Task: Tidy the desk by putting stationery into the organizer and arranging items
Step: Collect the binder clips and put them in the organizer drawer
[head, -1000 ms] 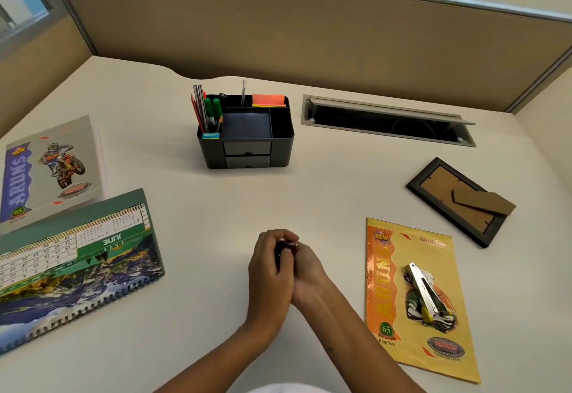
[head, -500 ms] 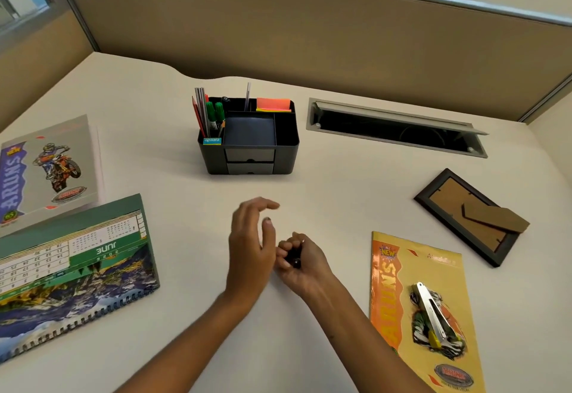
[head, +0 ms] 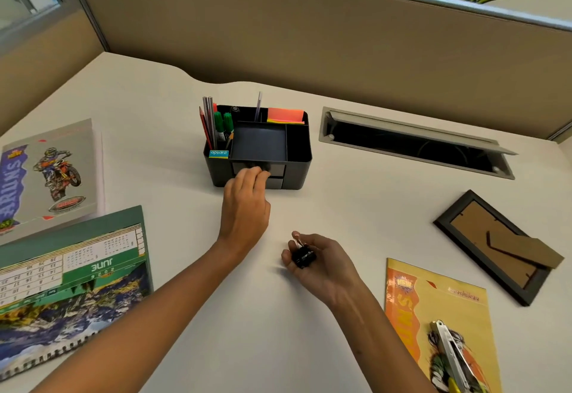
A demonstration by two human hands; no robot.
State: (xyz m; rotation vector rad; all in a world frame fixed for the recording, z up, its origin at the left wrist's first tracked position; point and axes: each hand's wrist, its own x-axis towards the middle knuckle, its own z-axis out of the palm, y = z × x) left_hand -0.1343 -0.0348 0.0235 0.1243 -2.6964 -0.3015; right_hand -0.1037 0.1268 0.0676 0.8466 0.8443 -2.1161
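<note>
Fingers (head: 258,173) of the left hand (head: 244,207) curled together against the organizer (head: 297,157) drawer front; the right hand (head: 322,264) clamped a black binder clip (head: 303,257) nearer on the desk (head: 340,207).

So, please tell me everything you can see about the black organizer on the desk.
The organizer is a black box with rounded corners, plastic by the look, standing upright on the desk toward its back. The top is split into compartments: pencils and green markers stand at the left, orange sticky notes lie at the back right, and a shallow middle tray looks empty. Two small drawers sit in the front. The left hand reaches the upper drawer; its fingers hide the handle.
</note>
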